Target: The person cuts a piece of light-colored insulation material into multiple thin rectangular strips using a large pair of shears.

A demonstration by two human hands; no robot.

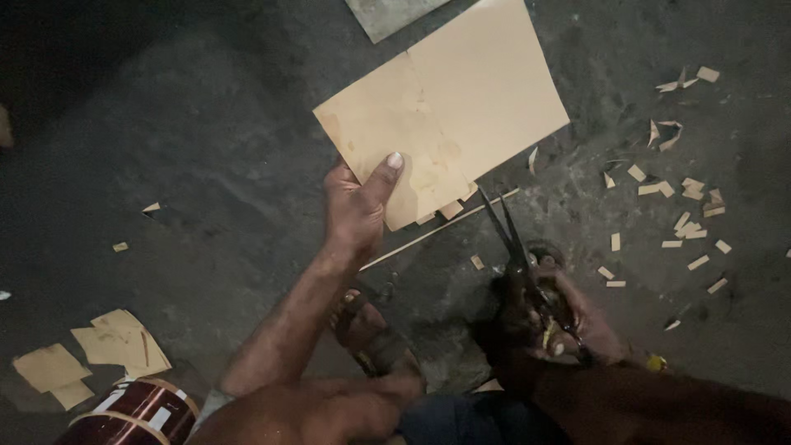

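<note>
The floor is dark, rough concrete, and everything lies or is held just above it. The largest thing is the tan sheet of card, held up over the middle of the floor toward its far edge, with a grey slab peeking out at the far edge behind it. The sheet looks thin, light and fairly stiff: it stays flat while gripped at one corner only, though it would probably bend or crease if pinched hard. Its near left corner seems the sound place to hold it, away from the cutting edge.

The left hand is closed on that corner, thumb on top, fingers underneath. The right hand, nearer the floor's near edge, is wrapped through the handles of dark scissors, blades slightly parted and pointing at the sheet's near edge. A thin strip lies below the sheet. Larger offcuts sit at the near left corner beside a dark red roll; small snippets scatter along the right.
</note>
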